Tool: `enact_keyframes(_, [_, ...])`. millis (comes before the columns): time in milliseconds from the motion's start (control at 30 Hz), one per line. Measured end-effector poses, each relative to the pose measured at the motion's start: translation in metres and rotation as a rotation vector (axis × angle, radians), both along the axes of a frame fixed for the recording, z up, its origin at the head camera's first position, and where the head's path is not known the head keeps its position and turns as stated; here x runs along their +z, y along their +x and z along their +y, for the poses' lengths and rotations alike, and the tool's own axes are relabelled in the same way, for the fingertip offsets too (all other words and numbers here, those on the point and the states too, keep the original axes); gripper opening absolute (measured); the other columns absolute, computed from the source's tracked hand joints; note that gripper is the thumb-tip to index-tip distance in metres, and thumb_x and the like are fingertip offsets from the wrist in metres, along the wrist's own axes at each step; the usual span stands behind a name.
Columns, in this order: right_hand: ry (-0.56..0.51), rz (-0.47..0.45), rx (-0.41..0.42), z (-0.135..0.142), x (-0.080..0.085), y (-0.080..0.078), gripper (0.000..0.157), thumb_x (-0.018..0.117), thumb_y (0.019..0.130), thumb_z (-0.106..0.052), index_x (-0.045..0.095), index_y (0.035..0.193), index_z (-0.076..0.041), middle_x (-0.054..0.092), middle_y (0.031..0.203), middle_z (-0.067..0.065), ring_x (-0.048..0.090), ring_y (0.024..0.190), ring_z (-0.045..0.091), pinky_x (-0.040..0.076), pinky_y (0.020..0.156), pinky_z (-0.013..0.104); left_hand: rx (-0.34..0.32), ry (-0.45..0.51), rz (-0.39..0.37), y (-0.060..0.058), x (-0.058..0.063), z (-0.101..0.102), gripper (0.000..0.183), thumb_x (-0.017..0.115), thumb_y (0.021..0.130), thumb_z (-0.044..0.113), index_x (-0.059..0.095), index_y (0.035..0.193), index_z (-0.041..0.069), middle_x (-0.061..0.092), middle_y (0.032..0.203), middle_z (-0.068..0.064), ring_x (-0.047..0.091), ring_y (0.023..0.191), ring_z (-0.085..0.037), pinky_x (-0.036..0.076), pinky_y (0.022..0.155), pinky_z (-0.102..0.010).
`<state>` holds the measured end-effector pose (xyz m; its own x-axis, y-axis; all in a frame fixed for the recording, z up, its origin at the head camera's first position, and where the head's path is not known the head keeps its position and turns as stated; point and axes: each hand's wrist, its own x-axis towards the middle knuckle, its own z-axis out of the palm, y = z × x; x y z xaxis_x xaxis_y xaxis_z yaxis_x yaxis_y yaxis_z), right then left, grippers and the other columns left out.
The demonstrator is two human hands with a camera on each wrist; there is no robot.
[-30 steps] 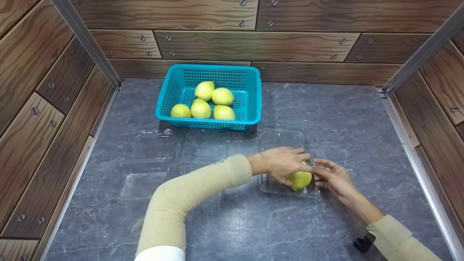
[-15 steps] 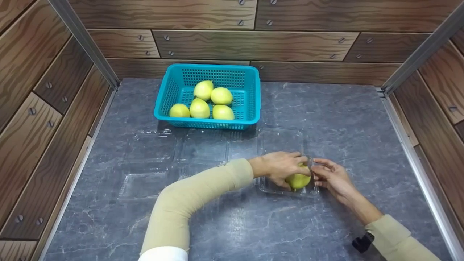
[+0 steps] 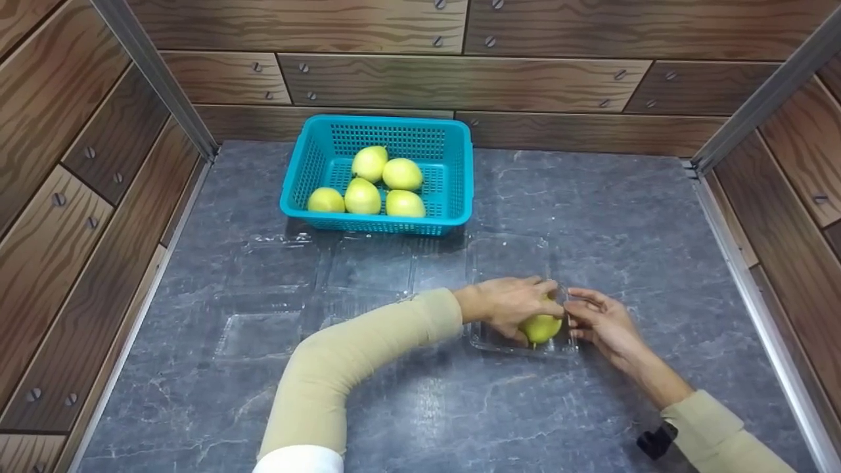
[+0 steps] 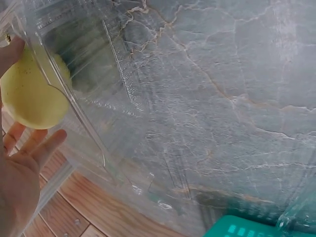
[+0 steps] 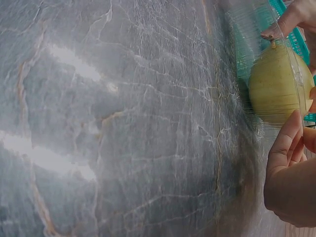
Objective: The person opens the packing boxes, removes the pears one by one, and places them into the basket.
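My left hand [image 3: 514, 303] reaches from above into an open clear plastic clamshell box [image 3: 489, 344] and grips a yellow-green pear [image 3: 543, 330] between thumb and fingers. In the left wrist view the pear [image 4: 37, 94] is seen through the box's transparent wall, with fingers at its rounded end. At the box's right side, my right hand [image 3: 611, 328] pinches the rim. The right wrist view has the pear [image 5: 270, 89] behind the ribbed wall, stem up, with the fingertips of my right hand [image 5: 286, 168] at the wall. The box's raised-edge lid half [image 3: 509, 253] lies behind it.
A teal plastic basket [image 3: 463, 190] holding several pears [image 3: 363, 196] stands at the back. More clear plastic boxes [image 3: 371, 263] lie in front of it, left of my hands, partly covered by my left sleeve [image 3: 368, 341]. Wood-patterned walls [image 3: 420, 82] enclose the marbled tabletop [image 3: 427, 401].
My left hand has moved slightly down and left with the pear, settling in the box. The right hand stays at the rim; the basket's pears are unchanged.
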<state>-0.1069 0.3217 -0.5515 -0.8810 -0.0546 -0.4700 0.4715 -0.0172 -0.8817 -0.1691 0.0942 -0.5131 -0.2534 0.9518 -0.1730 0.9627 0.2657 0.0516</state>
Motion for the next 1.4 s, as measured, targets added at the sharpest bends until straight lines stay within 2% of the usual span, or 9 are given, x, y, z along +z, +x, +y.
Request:
enact_keyframes(167, [-0.001,-0.005,-0.003,0.000,0.000,0.000,0.043,0.072,0.101,-0.018,0.052,0.139,-0.008,0.072,0.092,-0.009,0.067,0.076,0.006,0.063,0.068,0.023,-0.017,0.004,-0.008,0.001,-0.002,0.002,0.076,0.085,0.084,0.052,0.049,0.147,0.029,0.045,0.153,-0.010,0.056,0.129,-0.023,0.057,0.107,-0.029])
enact_keyframes(367, [-0.004,-0.002,0.003,0.000,0.000,0.000,0.037,0.072,0.101,-0.019,0.055,0.134,-0.012,0.073,0.093,-0.010,0.067,0.077,0.007,0.063,0.069,0.024,0.011,0.009,0.002,0.000,-0.003,0.002,0.073,0.084,0.085,0.051,0.049,0.144,0.028,0.046,0.150,-0.010,0.059,0.123,-0.022,0.058,0.103,-0.027])
enact_keyframes(533, [0.011,0.002,0.008,0.001,0.000,0.000,0.042,0.071,0.102,-0.019,0.052,0.138,-0.009,0.073,0.094,-0.010,0.068,0.078,0.007,0.063,0.070,0.024,0.010,0.016,-0.009,0.000,-0.003,0.004,0.072,0.084,0.086,0.047,0.048,0.145,0.027,0.045,0.151,-0.011,0.058,0.126,-0.023,0.056,0.107,-0.027])
enact_keyframes(633, [0.009,0.003,0.010,0.002,0.000,0.000,0.042,0.071,0.102,-0.019,0.052,0.138,-0.010,0.074,0.094,-0.010,0.068,0.079,0.007,0.063,0.070,0.024,0.014,0.007,-0.006,0.000,-0.004,0.006,0.075,0.083,0.087,0.047,0.047,0.149,0.028,0.044,0.153,-0.011,0.056,0.129,-0.024,0.055,0.110,-0.028])
enact_keyframes(767, [-0.003,0.008,0.008,0.002,0.000,0.000,0.036,0.070,0.102,-0.017,0.054,0.134,-0.013,0.075,0.096,-0.010,0.069,0.079,0.007,0.063,0.071,0.023,0.031,-0.010,-0.009,0.000,-0.003,0.007,0.079,0.085,0.084,0.049,0.045,0.150,0.030,0.044,0.153,-0.011,0.057,0.126,-0.024,0.056,0.107,-0.027])
enact_keyframes(933, [-0.010,0.012,0.001,0.002,-0.001,0.000,0.029,0.070,0.102,-0.016,0.058,0.128,-0.017,0.077,0.097,-0.010,0.069,0.078,0.007,0.063,0.070,0.023,0.063,-0.032,-0.045,-0.002,0.001,0.006,0.087,0.087,0.082,0.049,0.041,0.155,0.034,0.043,0.152,-0.010,0.057,0.124,-0.024,0.056,0.105,-0.027])
enact_keyframes(1100, [-0.014,0.005,-0.005,0.003,0.000,0.001,0.032,0.073,0.100,-0.018,0.059,0.128,-0.016,0.077,0.098,-0.010,0.067,0.077,0.007,0.063,0.070,0.023,0.097,-0.044,-0.086,-0.004,0.009,0.003,0.100,0.089,0.082,0.046,0.031,0.164,0.038,0.041,0.154,-0.009,0.055,0.128,-0.024,0.058,0.104,-0.029])
enact_keyframes(1233, [-0.014,0.012,-0.003,0.003,0.001,0.001,0.036,0.074,0.099,-0.018,0.058,0.131,-0.015,0.076,0.100,-0.010,0.067,0.078,0.007,0.063,0.071,0.023,0.095,-0.033,-0.083,-0.006,0.016,-0.001,0.091,0.088,0.083,0.045,0.039,0.159,0.035,0.041,0.153,-0.010,0.055,0.128,-0.024,0.059,0.103,-0.029])
enact_keyframes(1400, [-0.016,0.020,0.000,0.002,0.000,0.002,0.030,0.071,0.101,-0.016,0.058,0.128,-0.016,0.074,0.097,-0.010,0.066,0.076,0.007,0.063,0.068,0.022,0.105,-0.010,-0.073,-0.008,0.029,-0.007,0.079,0.089,0.082,0.044,0.047,0.148,0.030,0.043,0.151,-0.011,0.056,0.125,-0.024,0.059,0.101,-0.028])
